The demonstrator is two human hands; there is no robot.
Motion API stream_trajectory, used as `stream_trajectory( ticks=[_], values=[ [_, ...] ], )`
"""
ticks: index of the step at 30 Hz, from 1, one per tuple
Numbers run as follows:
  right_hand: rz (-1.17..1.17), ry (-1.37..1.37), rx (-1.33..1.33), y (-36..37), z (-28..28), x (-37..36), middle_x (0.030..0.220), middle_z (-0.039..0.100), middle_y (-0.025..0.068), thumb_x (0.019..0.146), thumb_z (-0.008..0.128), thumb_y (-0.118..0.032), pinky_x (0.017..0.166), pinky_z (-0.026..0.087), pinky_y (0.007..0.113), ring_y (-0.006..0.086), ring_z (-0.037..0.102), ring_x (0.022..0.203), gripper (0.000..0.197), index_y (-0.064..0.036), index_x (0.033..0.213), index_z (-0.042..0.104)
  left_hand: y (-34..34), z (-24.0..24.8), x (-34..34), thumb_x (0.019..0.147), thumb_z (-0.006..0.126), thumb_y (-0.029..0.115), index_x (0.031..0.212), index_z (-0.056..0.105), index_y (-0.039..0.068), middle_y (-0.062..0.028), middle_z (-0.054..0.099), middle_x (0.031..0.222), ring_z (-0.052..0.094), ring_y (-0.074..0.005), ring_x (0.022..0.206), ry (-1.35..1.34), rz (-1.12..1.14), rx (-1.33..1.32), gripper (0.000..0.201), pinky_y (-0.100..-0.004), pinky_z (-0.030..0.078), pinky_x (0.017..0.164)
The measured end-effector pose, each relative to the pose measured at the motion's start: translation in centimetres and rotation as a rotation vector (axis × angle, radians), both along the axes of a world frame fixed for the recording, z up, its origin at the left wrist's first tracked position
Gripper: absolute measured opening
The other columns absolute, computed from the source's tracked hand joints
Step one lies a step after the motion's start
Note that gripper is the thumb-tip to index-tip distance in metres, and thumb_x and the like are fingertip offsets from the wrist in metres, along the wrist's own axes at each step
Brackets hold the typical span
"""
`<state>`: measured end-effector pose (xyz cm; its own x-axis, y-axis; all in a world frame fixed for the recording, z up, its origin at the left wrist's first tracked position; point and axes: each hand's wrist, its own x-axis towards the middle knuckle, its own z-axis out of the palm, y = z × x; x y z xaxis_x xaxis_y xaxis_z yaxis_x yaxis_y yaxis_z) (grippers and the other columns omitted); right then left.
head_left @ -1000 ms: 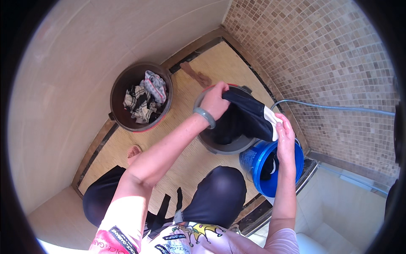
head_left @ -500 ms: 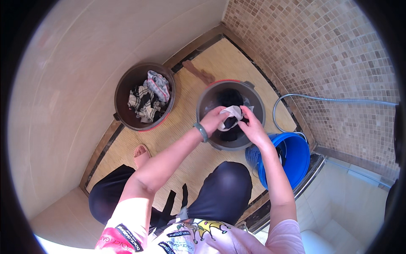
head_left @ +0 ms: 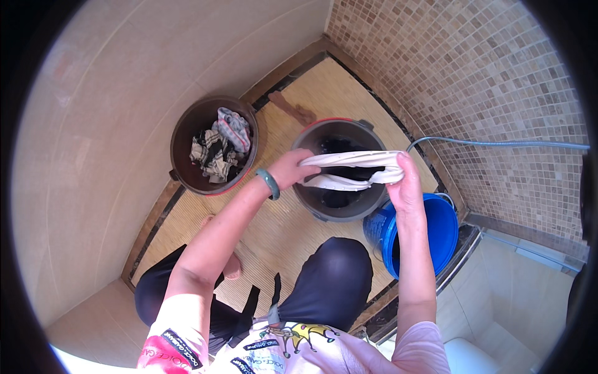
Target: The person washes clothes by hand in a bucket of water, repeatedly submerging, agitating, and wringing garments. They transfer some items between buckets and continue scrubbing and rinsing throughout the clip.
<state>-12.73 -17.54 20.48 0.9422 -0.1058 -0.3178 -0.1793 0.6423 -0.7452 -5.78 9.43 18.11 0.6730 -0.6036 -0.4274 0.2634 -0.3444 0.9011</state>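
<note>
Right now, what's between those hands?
The head view shows a white cloth band stretched from the left hand to the right hand, above the grey bucket.

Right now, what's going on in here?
A person is stretching a white fabric band between left hand and right hand, over a grey bucket with dark contents. To the left, a brown bucket holds crumpled patterned cloths. A blue bucket stands behind the right forearm, partly hidden by it.
</note>
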Motion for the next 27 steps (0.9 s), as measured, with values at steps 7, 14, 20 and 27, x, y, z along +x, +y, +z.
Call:
stream_trajectory(
  ticks=[7, 14, 20, 27],
  values=[
    [-0.111, 0.014, -0.109, 1.8, -1.6, 0.5, 0.1, 0.058, 0.0095, 0.093, 0.043, -0.017, 0.088, 0.043, 0.033, 0.0187, 0.056, 0.098, 0.017, -0.004, 0.102, 0.05, -3.7, 0.8, 0.0, 0.092, 0.048, 0.03, 0.107, 0.055, -0.003, -0.0102, 0.06, 0.108, 0.055, -0.0151, 0.1, 0.499, 0.339, -0.766, 0.036, -0.0296, 0.041, 0.091],
    [0.218, -0.42, -1.689, 8.9, -3.7, 1.6, 0.067, 0.059, 0.0167, 0.085, 0.053, -0.025, 0.055, 0.046, 0.044, 0.0368, 0.058, 0.066, 0.024, -0.0058, 0.07, 0.053, -9.5, -5.5, -1.9, 0.091, 0.043, 0.045, 0.085, 0.058, 0.012, -0.0049, 0.063, 0.077, 0.06, -0.0195, 0.074, 1.081, 0.629, -0.813, 0.037, -0.0332, 0.048, 0.07],
    [0.313, -0.355, -1.544, 11.7, -3.5, 1.2, 0.07, 0.059, 0.0202, 0.087, 0.047, -0.021, 0.059, 0.049, 0.044, 0.0324, 0.062, 0.068, 0.02, -0.0049, 0.081, 0.057, -8.1, -10.2, -1.7, 0.091, 0.044, 0.039, 0.092, 0.059, 0.01, -0.0073, 0.064, 0.09, 0.06, -0.021, 0.084, 1.05, 0.541, -0.806, 0.033, -0.0343, 0.047, 0.076],
    [0.18, 0.016, -1.764, 3.2, -7.3, 4.3, 0.086, 0.06, 0.0183, 0.087, 0.05, -0.027, 0.066, 0.046, 0.047, 0.0372, 0.058, 0.079, 0.021, -0.0071, 0.085, 0.053, -9.3, -6.6, 0.7, 0.09, 0.049, 0.037, 0.113, 0.05, 0.004, -0.0104, 0.06, 0.103, 0.059, -0.0229, 0.09, 0.606, 0.731, -0.414, 0.04, -0.038, 0.047, 0.082]
  ],
)
